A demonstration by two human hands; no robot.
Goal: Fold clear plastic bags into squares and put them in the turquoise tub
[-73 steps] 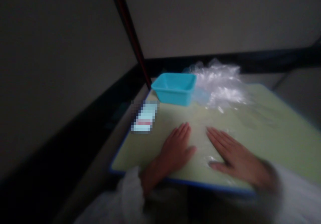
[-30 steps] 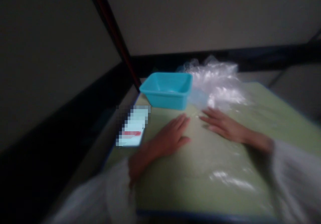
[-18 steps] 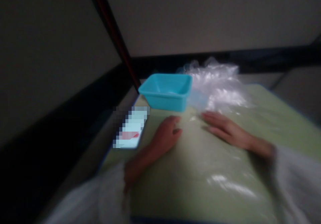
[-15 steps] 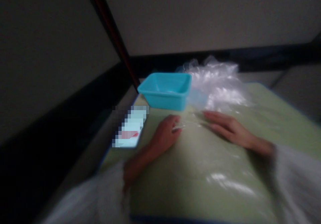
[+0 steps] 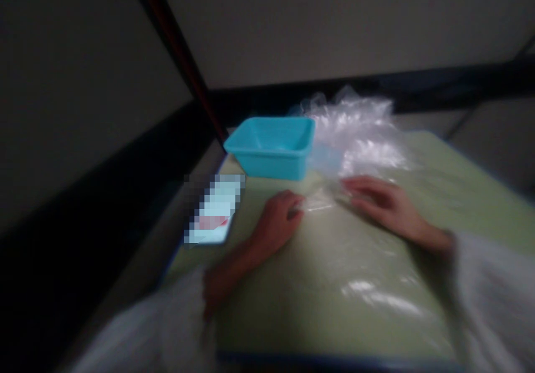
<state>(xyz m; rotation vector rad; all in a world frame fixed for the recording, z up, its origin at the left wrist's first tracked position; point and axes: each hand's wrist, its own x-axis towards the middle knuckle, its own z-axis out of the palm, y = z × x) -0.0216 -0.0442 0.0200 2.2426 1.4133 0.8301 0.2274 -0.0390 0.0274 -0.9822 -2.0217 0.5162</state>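
Observation:
A sheet-like clear plastic bag [image 5: 368,292] lies spread over the yellow-green tabletop, catching bright reflections near its front. My left hand [image 5: 281,217] pinches the bag's far edge between thumb and fingers. Across from it, my right hand [image 5: 387,206] has its thumb and fingertips drawn together at the same edge, the film running up to them; blur softens its exact grip. A short, shiny stretch of film shows between the two hands. Just beyond them stands a turquoise plastic basin [image 5: 273,164], with no contents visible from here.
A crumpled heap of clear plastic bags [image 5: 359,130] sits behind and right of the basin. A lit phone [image 5: 215,211], partly pixelated, lies left of my left hand. The table [image 5: 259,317] has a blue edge; dark-trimmed walls meet behind it. The light is dim.
The whole view has shifted slightly. My right hand's fingers are more bent than before, and the film between the hands shows a wider shiny fold. My left hand keeps its pinch.

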